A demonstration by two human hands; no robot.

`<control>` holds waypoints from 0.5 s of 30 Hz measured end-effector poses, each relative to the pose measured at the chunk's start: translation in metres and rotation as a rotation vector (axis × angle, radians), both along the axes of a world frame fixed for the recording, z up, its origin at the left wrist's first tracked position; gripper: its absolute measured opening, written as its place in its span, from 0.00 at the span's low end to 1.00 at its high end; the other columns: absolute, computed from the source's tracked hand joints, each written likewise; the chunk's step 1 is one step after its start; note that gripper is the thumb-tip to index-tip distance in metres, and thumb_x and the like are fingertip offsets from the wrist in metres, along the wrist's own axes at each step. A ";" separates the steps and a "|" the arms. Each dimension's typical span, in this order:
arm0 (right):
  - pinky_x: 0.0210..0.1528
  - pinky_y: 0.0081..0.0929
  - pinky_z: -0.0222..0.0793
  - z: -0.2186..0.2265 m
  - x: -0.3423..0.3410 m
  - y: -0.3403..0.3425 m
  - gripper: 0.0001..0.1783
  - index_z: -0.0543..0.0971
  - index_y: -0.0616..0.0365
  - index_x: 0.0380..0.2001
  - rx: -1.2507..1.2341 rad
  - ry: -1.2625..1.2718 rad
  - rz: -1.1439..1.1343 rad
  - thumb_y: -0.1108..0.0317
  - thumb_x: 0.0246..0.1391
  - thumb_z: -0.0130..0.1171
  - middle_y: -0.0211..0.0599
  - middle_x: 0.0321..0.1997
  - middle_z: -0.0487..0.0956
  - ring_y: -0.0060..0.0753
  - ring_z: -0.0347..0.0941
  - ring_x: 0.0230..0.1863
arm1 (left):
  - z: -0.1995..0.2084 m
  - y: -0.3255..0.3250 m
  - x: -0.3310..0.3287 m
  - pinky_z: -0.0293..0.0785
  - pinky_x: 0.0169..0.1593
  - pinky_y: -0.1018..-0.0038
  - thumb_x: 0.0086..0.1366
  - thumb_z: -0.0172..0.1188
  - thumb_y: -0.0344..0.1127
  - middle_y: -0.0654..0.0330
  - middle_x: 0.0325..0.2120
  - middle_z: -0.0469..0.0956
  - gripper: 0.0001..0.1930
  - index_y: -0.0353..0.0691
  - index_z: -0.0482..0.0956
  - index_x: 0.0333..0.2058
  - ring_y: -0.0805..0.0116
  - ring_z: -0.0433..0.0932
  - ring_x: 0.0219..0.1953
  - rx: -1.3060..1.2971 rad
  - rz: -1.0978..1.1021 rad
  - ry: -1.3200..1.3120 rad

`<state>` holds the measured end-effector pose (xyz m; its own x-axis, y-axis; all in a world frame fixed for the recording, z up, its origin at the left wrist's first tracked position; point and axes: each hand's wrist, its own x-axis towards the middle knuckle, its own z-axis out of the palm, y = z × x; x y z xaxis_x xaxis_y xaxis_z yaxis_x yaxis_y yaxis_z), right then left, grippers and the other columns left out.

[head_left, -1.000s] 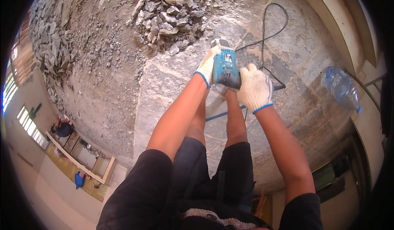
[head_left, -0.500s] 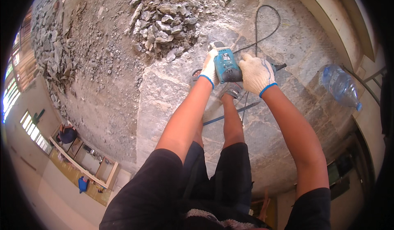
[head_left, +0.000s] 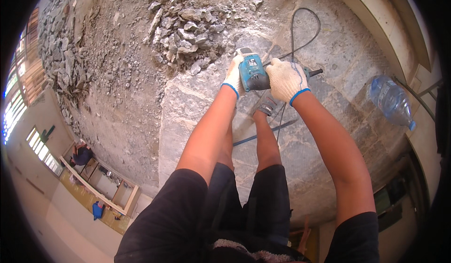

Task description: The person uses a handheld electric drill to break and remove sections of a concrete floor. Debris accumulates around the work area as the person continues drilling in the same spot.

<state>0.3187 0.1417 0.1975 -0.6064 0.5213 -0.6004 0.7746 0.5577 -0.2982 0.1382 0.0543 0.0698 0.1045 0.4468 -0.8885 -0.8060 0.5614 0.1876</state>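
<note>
I hold a teal power tool [head_left: 252, 72] with both gloved hands over a rough concrete floor [head_left: 188, 108]. My left hand [head_left: 233, 74] grips its left side, fingers wrapped on the body. My right hand [head_left: 285, 80] is closed on the right side, where a black side handle [head_left: 314, 72] sticks out. A black cable [head_left: 300, 28] loops away from the tool across the floor. The tool's lower end is hidden behind my hands. My sandalled foot [head_left: 268, 106] stands just below the tool.
A pile of broken concrete rubble [head_left: 185, 28] lies just beyond the tool, with more rubble [head_left: 58, 61] along the left. A clear plastic bottle [head_left: 391, 101] lies at the right by a pale ledge [head_left: 376, 19]. A blue rod [head_left: 263, 134] lies near my feet.
The view has shifted, so the tool and my hands sit slightly lower and nearer the rubble pile. My grip on the tool is unchanged.
</note>
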 end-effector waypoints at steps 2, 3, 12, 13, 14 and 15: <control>0.52 0.45 0.86 -0.003 0.006 -0.001 0.12 0.91 0.50 0.43 -0.016 -0.001 -0.005 0.66 0.54 0.73 0.39 0.52 0.88 0.45 0.90 0.52 | -0.004 -0.002 0.006 0.89 0.55 0.53 0.80 0.55 0.58 0.57 0.49 0.87 0.24 0.48 0.82 0.61 0.55 0.89 0.48 -0.028 0.029 0.015; 0.52 0.45 0.86 -0.004 0.009 -0.001 0.12 0.91 0.50 0.43 -0.021 0.007 -0.013 0.66 0.54 0.73 0.39 0.52 0.88 0.45 0.90 0.52 | -0.006 -0.003 0.008 0.89 0.56 0.53 0.81 0.54 0.58 0.56 0.51 0.88 0.25 0.48 0.82 0.62 0.54 0.89 0.50 -0.029 0.029 0.004; 0.54 0.44 0.86 -0.025 0.038 -0.005 0.16 0.91 0.50 0.45 -0.045 0.032 0.000 0.65 0.51 0.77 0.39 0.52 0.87 0.45 0.90 0.53 | -0.033 -0.015 0.031 0.89 0.58 0.51 0.81 0.52 0.57 0.53 0.54 0.88 0.28 0.45 0.82 0.65 0.52 0.90 0.52 -0.037 0.060 0.032; 0.55 0.44 0.86 -0.029 0.040 -0.007 0.17 0.91 0.50 0.45 -0.038 0.049 0.003 0.65 0.51 0.77 0.39 0.52 0.86 0.45 0.89 0.54 | -0.035 -0.016 0.032 0.89 0.58 0.51 0.81 0.52 0.57 0.52 0.54 0.88 0.28 0.44 0.82 0.66 0.52 0.89 0.52 -0.046 0.064 0.037; 0.55 0.45 0.86 -0.033 0.043 -0.009 0.17 0.90 0.51 0.45 -0.056 0.038 -0.005 0.64 0.51 0.78 0.39 0.52 0.86 0.46 0.89 0.54 | -0.037 -0.017 0.033 0.89 0.59 0.51 0.81 0.53 0.57 0.51 0.54 0.88 0.28 0.44 0.82 0.66 0.51 0.89 0.52 -0.057 0.070 0.044; 0.56 0.46 0.86 -0.038 0.045 -0.012 0.18 0.90 0.51 0.46 -0.075 0.027 -0.015 0.64 0.50 0.78 0.40 0.52 0.86 0.47 0.89 0.55 | -0.038 -0.019 0.035 0.88 0.59 0.50 0.81 0.54 0.57 0.51 0.55 0.87 0.28 0.43 0.82 0.67 0.51 0.89 0.52 -0.055 0.057 0.049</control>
